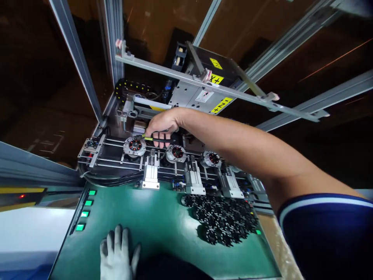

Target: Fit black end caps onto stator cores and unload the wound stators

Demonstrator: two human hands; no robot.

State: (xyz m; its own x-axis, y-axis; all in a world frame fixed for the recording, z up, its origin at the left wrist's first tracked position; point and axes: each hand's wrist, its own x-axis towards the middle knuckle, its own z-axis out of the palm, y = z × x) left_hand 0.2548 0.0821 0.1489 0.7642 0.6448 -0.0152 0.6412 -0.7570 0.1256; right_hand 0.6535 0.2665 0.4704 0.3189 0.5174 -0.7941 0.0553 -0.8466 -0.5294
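Note:
My right hand (161, 126), bare, reaches across the machine, its fingers wrapped round a slim tool (159, 140) with a black and yellow handle. The tool's tip points left, by the leftmost round metal holder (134, 146); whether they touch I cannot tell. In that holder sits a dark ring-shaped part with orange segments, like a motor stator. Two similar holders, the middle one (176, 153) and the right one (211, 159), stand along the rails. My left hand (117, 254), in a pale glove, lies on the green mat (140, 217) with fingers outstretched, holding nothing.
Many black toothed parts (223, 217) cluster on the mat's right side. Several lit green buttons (84, 214) line its left edge. Silver clamp blocks (150, 175) stand before the holders. A metal bar (175, 74) crosses above my right hand, below the frame posts (77, 58).

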